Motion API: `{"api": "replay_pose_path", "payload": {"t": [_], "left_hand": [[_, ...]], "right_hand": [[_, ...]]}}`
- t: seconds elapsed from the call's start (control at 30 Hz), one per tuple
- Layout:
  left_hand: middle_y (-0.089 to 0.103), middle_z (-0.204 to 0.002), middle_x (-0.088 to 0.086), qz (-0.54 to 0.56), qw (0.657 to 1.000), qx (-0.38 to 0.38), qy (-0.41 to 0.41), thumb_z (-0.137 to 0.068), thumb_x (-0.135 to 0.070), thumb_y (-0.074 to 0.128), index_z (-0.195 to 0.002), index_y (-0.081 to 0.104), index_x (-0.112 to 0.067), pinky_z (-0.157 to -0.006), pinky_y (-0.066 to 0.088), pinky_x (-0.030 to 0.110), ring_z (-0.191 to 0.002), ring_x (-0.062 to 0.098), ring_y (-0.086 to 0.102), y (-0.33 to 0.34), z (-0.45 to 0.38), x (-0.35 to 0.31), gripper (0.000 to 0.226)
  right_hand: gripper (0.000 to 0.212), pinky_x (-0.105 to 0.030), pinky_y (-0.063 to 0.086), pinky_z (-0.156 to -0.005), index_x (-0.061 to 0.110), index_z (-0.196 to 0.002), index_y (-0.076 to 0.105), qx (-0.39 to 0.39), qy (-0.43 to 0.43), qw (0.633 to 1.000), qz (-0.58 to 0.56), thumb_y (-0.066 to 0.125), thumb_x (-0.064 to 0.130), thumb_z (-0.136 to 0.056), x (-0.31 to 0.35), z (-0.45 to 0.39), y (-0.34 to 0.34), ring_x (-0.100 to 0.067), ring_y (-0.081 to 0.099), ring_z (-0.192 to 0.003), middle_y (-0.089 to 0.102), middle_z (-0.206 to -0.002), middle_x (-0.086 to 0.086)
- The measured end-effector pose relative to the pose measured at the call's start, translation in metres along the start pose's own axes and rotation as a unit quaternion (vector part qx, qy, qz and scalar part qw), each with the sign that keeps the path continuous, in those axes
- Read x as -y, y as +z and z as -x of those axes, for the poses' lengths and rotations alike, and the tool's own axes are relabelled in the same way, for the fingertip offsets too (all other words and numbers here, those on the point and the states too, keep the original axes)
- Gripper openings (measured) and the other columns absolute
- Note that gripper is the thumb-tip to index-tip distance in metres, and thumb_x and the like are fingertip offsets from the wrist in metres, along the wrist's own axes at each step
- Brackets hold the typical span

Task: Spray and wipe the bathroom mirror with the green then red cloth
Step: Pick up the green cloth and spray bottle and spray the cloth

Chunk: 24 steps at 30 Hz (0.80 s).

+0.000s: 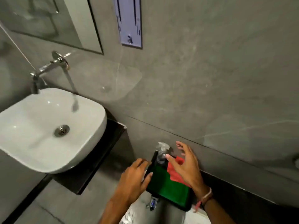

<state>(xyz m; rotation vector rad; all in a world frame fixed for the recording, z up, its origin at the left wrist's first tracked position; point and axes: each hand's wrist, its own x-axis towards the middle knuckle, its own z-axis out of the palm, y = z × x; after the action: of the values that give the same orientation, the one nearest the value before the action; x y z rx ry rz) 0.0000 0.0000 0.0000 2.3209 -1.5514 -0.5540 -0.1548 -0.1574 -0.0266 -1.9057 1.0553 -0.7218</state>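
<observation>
Green cloth (168, 186) lies between open, empty left hand (132, 180) and right hand (186, 165).

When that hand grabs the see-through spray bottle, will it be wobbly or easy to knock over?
Probably tippy: the spray bottle stands upright, narrow and tall. It looks like clear plastic, so likely light and not very fragile. The right hand hovers open beside it.

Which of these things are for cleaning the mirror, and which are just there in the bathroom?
For the job: spray bottle, green cloth, red cloth, mirror, left hand, right hand.

Just there: white sink, tap, black tray under the cloths, wall panel.
</observation>
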Motion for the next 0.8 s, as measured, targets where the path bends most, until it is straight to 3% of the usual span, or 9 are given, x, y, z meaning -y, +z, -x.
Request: {"api": "replay_pose_path", "payload": {"t": [0.07, 0.13, 0.23, 0.33, 0.4, 0.47, 0.57, 0.67, 0.8], "left_hand": [[0.051, -0.142, -0.003, 0.027, 0.997, 0.076, -0.006, -0.097, -0.041, 0.049, -0.14, 0.049, -0.027, -0.103, 0.048, 0.036, -0.127, 0.022, 0.057, 0.027, -0.022, 0.006, 0.045], [0.047, -0.15, -0.001, 0.011, 0.988, 0.152, -0.011, -0.096, -0.035, 0.051, -0.144, 0.045, -0.026, -0.108, 0.045, 0.038, -0.134, 0.023, 0.051, 0.051, -0.047, 0.016, 0.049], [0.046, -0.153, 0.004, -0.009, 0.981, 0.189, -0.032, -0.093, -0.031, 0.057, -0.146, 0.041, -0.024, -0.11, 0.045, 0.043, -0.135, 0.029, 0.05, 0.088, -0.083, 0.033, 0.056], [0.037, -0.159, 0.008, -0.076, 0.967, 0.235, -0.058, -0.09, -0.037, 0.062, -0.152, 0.03, -0.02, -0.112, 0.042, 0.05, -0.141, 0.034, 0.041, 0.12, -0.105, 0.038, 0.071], [0.018, -0.167, 0.01, -0.102, 0.957, 0.263, -0.074, -0.087, -0.041, 0.067, -0.158, 0.017, -0.016, -0.118, 0.033, 0.053, -0.148, 0.036, 0.028, 0.136, -0.111, 0.035, 0.09], [0.012, -0.168, 0.014, -0.106, 0.957, 0.252, -0.099, -0.085, -0.039, 0.07, -0.16, 0.008, -0.014, -0.122, 0.027, 0.052, -0.151, 0.036, 0.024, 0.149, -0.117, 0.03, 0.1], [0.029, -0.161, 0.015, -0.099, 0.958, 0.213, -0.163, -0.087, -0.035, 0.064, -0.157, 0.017, -0.013, -0.117, 0.031, 0.05, -0.144, 0.034, 0.036, 0.167, -0.119, 0.021, 0.087], [0.041, -0.15, 0.013, -0.098, 0.955, 0.207, -0.189, -0.087, -0.031, 0.061, -0.145, 0.04, -0.016, -0.108, 0.036, 0.048, -0.134, 0.033, 0.04, 0.174, -0.112, 0.021, 0.063], [0.045, -0.145, 0.012, -0.035, 0.963, 0.214, -0.159, -0.086, -0.037, 0.065, -0.141, 0.045, -0.022, -0.104, 0.04, 0.046, -0.131, 0.034, 0.042, 0.17, -0.095, 0.024, 0.06]], "right_hand": [[0.068, 0.005, 0.035, -0.102, 0.026, -0.142, 0.059, 0.044, 0.03, 0.998, 0.016, 0.087, 0.036, -0.082, -0.013, -0.011, 0.009, -0.014, 0.06, -0.133, 0.065, -0.143, 0.002], [0.074, 0.016, 0.026, -0.094, 0.021, -0.149, 0.054, 0.089, 0.035, 0.995, 0.033, 0.085, 0.037, -0.084, -0.025, -0.023, 0.019, -0.007, 0.054, -0.135, 0.061, -0.15, 0.003], [0.076, 0.012, 0.031, -0.097, 0.018, -0.152, 0.052, 0.131, 0.0, 0.991, 0.036, 0.085, 0.036, -0.085, -0.042, -0.041, 0.039, -0.005, 0.054, -0.135, 0.061, -0.151, 0.003], [0.077, -0.001, 0.04, -0.108, 0.014, -0.151, 0.055, 0.146, -0.043, 0.988, 0.026, 0.087, 0.031, -0.083, -0.055, -0.051, 0.059, -0.009, 0.06, -0.131, 0.064, -0.144, 0.0], [0.072, -0.011, 0.05, -0.105, 0.014, -0.149, 0.057, 0.146, -0.076, 0.986, 0.025, 0.085, 0.029, -0.085, -0.061, -0.054, 0.07, -0.001, 0.061, -0.117, 0.065, -0.136, 0.0], [0.06, -0.009, 0.052, -0.098, 0.014, -0.146, 0.062, 0.149, -0.093, 0.984, 0.008, 0.08, 0.027, -0.09, -0.072, -0.054, 0.08, 0.01, 0.058, -0.108, 0.065, -0.127, -0.002], [0.041, -0.002, 0.045, -0.097, 0.01, -0.13, 0.07, 0.119, -0.117, 0.986, -0.008, 0.072, 0.029, -0.095, -0.084, -0.054, 0.09, 0.016, 0.058, -0.113, 0.069, -0.117, -0.003], [0.028, -0.008, 0.051, -0.087, 0.006, -0.106, 0.073, 0.061, -0.107, 0.992, -0.021, 0.068, 0.031, -0.094, -0.086, -0.059, 0.103, 0.007, 0.063, -0.102, 0.071, -0.1, 0.0], [0.042, -0.007, 0.042, -0.068, 0.005, -0.085, 0.067, 0.011, -0.112, 0.993, -0.024, 0.063, 0.044, -0.098, -0.069, -0.066, 0.106, 0.014, 0.054, -0.077, 0.058, -0.081, 0.007]]}}
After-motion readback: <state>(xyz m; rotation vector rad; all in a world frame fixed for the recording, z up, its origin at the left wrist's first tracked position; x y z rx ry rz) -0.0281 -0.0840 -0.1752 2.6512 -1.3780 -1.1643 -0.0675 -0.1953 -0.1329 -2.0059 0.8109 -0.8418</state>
